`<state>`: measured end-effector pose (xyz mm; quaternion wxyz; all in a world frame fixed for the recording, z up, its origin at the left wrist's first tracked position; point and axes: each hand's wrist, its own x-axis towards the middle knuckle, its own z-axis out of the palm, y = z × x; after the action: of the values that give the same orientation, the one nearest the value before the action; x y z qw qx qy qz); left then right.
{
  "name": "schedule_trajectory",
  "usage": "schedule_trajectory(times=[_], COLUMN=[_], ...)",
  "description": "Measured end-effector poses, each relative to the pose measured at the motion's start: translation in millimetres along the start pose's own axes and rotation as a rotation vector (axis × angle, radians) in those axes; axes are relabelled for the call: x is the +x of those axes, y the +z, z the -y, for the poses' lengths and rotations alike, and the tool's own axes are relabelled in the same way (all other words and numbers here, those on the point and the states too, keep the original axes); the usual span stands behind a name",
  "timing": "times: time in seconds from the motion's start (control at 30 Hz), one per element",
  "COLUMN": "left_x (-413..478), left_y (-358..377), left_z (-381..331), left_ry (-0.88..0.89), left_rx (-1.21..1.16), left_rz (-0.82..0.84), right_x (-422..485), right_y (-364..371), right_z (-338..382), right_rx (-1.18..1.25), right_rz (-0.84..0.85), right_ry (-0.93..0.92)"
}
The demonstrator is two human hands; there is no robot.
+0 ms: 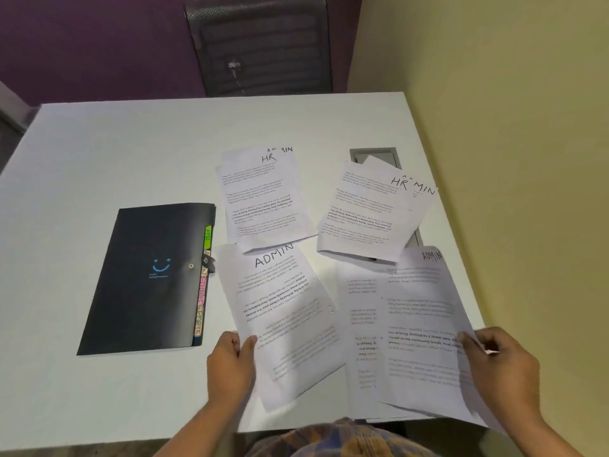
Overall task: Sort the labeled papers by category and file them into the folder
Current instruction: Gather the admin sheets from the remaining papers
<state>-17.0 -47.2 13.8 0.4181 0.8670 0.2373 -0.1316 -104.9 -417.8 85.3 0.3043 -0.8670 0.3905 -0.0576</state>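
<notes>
The left hand (230, 361) pinches the near left edge of the left ADMIN sheet (280, 305), thumb on top. The right hand (501, 361), well apart from it, grips the right edge of the right ADMIN sheet (418, 318), which overlaps another sheet (359, 324) at the near edge of the table (99, 159). Farther off lie two loose stacks, each an HR sheet over an ADMIN one: the middle stack (263, 199) and the right stack (362, 212). The black folder (148, 275) lies closed on the left, with coloured tabs (202, 301) along its right edge, just beside the left ADMIN sheet.
</notes>
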Motion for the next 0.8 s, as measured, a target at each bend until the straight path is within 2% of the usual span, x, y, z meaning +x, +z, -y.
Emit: schedule_trajectory(times=[0.1, 0.3, 0.47, 0.67, 0.8], left_x=[2.3, 3.4, 4.5, 11.4, -4.6], left_y=[-0.6, -9.1, -19.2, -24.3, -36.5], left_z=[7.3, 6.2, -6.3, 3.1, -7.5], left_ry=[0.011, 0.079, -0.059, -0.093, -0.074], left_rx=[-0.060, -0.049, -0.114, -0.027, -0.120], left_rz=[0.037, -0.038, -0.074, -0.046, -0.112], right_x=[-6.6, -14.7, -11.1, -12.5, -18.8], right_y=[-8.0, -23.4, -23.8, -23.4, -27.8], right_z=[4.3, 19.2, 21.0, 37.0, 45.7], right_rx=[-0.001, 0.058, 0.056, 0.127, 0.221], right_rz=[-0.056, -0.164, -0.221, -0.244, -0.235], right_ry=[-0.079, -0.032, -0.032, -0.123, -0.118])
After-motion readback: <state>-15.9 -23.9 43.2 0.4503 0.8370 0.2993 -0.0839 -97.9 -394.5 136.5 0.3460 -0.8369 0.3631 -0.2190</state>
